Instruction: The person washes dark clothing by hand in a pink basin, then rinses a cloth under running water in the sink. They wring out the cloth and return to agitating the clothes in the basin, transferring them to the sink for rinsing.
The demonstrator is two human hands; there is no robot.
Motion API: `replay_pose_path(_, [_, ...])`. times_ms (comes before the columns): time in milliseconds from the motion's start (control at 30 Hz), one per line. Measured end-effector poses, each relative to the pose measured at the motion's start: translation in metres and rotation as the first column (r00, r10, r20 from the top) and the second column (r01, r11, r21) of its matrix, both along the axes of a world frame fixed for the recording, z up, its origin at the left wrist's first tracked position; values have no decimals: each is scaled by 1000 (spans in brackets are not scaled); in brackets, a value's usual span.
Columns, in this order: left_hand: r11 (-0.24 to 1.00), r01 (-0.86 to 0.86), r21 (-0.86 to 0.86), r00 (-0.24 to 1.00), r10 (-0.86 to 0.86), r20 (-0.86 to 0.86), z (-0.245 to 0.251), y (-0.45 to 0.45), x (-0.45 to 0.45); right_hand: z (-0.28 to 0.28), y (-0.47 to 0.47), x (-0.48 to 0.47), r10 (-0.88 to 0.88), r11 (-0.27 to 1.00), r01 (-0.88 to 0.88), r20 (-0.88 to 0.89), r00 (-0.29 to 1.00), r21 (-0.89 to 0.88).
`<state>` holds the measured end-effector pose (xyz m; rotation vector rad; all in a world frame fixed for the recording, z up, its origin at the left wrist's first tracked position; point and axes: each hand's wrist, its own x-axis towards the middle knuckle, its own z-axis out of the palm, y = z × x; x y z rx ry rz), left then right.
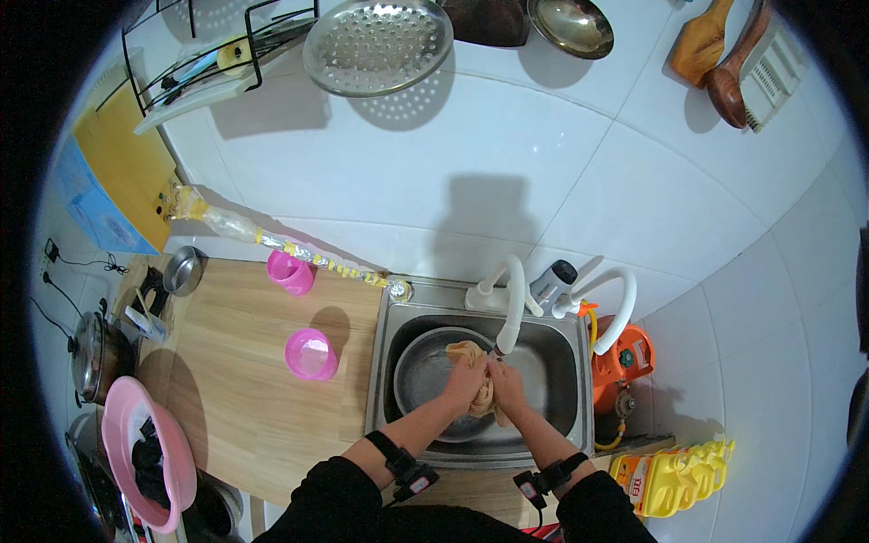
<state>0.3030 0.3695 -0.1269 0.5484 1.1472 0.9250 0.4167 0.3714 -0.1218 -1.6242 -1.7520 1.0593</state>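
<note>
A tan cloth is bunched between my two hands above a round metal basin. My left hand grips it from the left, and my right hand grips it from the right, close together. Some of the cloth hangs below my hands, and one end sticks out above them. The basin sits inside the stainless steel sink, toward its left side. Just above my hands is the mouth of a white curved faucet; whether water runs from it I cannot tell.
Two pink cups stand on the wooden counter. A pink plastic basin with dark cloth is at the lower left. Right of the sink are a second white faucet, an orange gas cylinder and yellow jugs.
</note>
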Motion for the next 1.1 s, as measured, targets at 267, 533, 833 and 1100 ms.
replay_pose_path(267, [996,67,60,993,-72,93,7,-8,-4,-4,15,9,-421,809,46,-523,741,-586])
replay_pose_path(533, [906,-373,-200,852,420,314,18,-1,-18,3,12,-7,-567,824,342,-658,496,-453])
replay_pose_path(833, [946,-287,-150,901,320,293,6,-6,2,11,9,-18,-228,961,222,-20,973,-162])
replay_pose_path(1100, [1000,9,-7,1000,-9,9,18,6,-8,19,2,-15,-467,855,120,-648,602,-505])
